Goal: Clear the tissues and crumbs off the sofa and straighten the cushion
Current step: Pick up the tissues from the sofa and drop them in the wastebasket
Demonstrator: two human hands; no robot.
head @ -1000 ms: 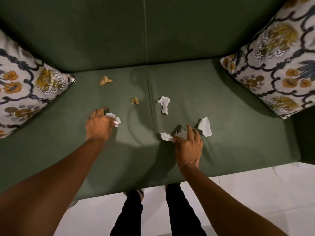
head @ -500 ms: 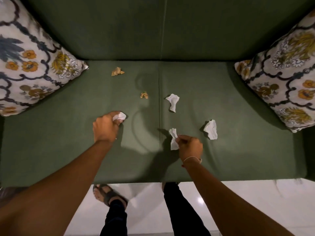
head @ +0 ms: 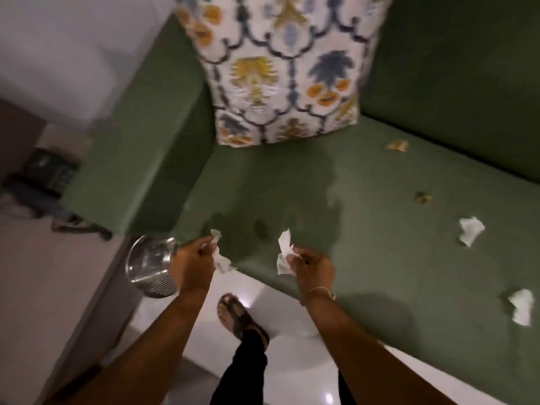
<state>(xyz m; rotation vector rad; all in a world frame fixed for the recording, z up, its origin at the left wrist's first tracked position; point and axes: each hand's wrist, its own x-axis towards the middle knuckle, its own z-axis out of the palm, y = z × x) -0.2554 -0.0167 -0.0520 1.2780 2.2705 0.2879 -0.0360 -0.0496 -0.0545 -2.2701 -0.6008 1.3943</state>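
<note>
My left hand (head: 193, 266) is closed on a crumpled white tissue (head: 220, 260) just past the front left edge of the green sofa seat (head: 336, 217). My right hand (head: 314, 268) grips another white tissue (head: 284, 252) over the seat's front edge. Two more tissues lie on the seat to the right, one (head: 470, 233) further back and one (head: 521, 308) near the front. Two brownish crumbs (head: 397, 145) (head: 423, 197) sit toward the backrest. A floral cushion (head: 283, 68) leans upright in the sofa's left corner.
A shiny metal bin (head: 152, 266) stands on the floor beside the sofa's left arm (head: 131, 147), partly behind my left hand. Dark items (head: 43, 173) lie further left. My sandalled foot (head: 238, 315) is on the glossy white floor tiles.
Both hands have lifted their tissues off the seat and swung left toward the sofa's arm. The view has turned left, bringing the metal bin and left cushion into sight.
</note>
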